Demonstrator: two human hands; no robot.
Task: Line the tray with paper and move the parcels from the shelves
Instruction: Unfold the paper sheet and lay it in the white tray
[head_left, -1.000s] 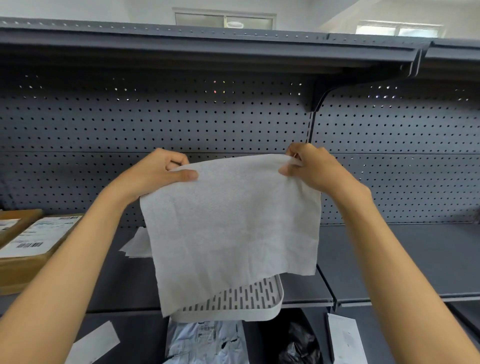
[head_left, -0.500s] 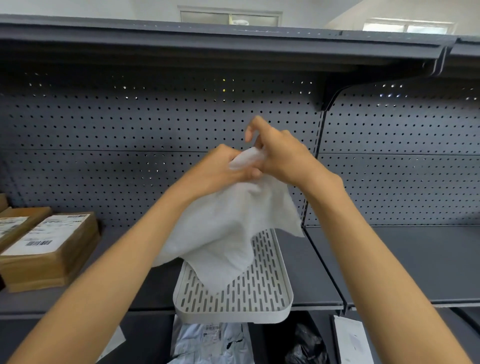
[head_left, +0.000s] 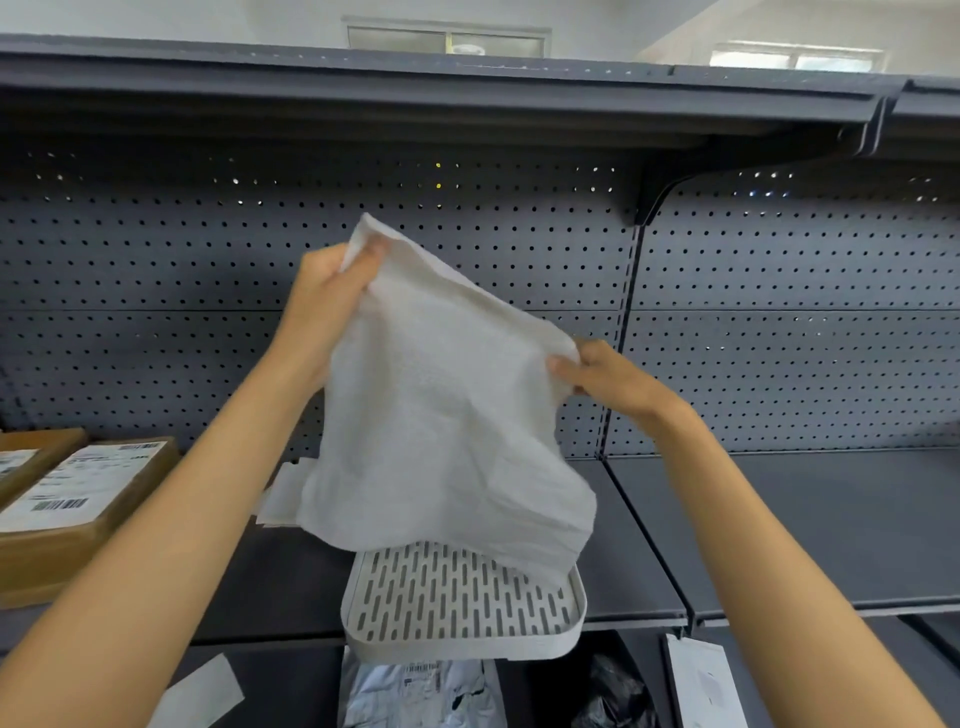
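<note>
You are lining the tray (head_left: 462, 597) at the shelf's (head_left: 779, 519) front edge: left hand (head_left: 332, 291) and right hand (head_left: 602, 376) are pinching the paper (head_left: 441, 415) above it, likely needing lowering flat next.

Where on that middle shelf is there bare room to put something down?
The shelf right of the upright post is bare, bordered by the pegboard behind. Between the white tray and the cardboard parcels lies a smaller dark patch, with loose paper behind it. The left end is crowded with parcels.
</note>
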